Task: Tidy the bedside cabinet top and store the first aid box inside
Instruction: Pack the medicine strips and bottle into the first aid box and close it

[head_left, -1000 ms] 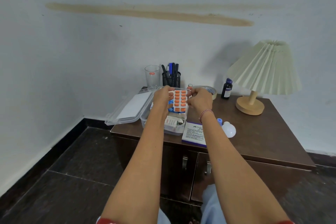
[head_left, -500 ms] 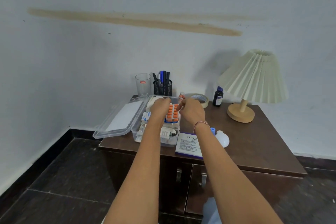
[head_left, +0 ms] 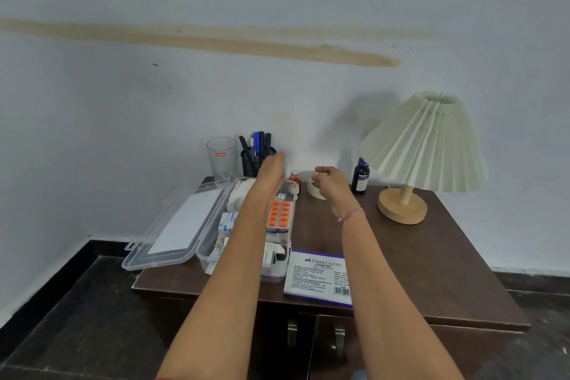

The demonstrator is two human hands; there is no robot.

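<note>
Bedside cabinet top (head_left: 431, 256), head view. The first aid box (head_left: 277, 275) stands open toward the top's 9 o'clock side, its long axis running 6 to 12 o'clock, with the lid (head_left: 182, 225) laid flat further toward 9. An orange blister pack (head_left: 280, 214) lies inside. The left hand (head_left: 271, 173) is held flat and empty over the box's far end. The right hand (head_left: 331, 183) is half-curled over the tape roll (head_left: 316, 192), which sits at 3 o'clock from the box's far end and nearer this hand. Whether the roll is already pinched cannot be told. The roll is judged the next item to go in. The box's contents are partly hidden by the left forearm, and the stamp pad carton (head_left: 317, 278) by the right.
</note>
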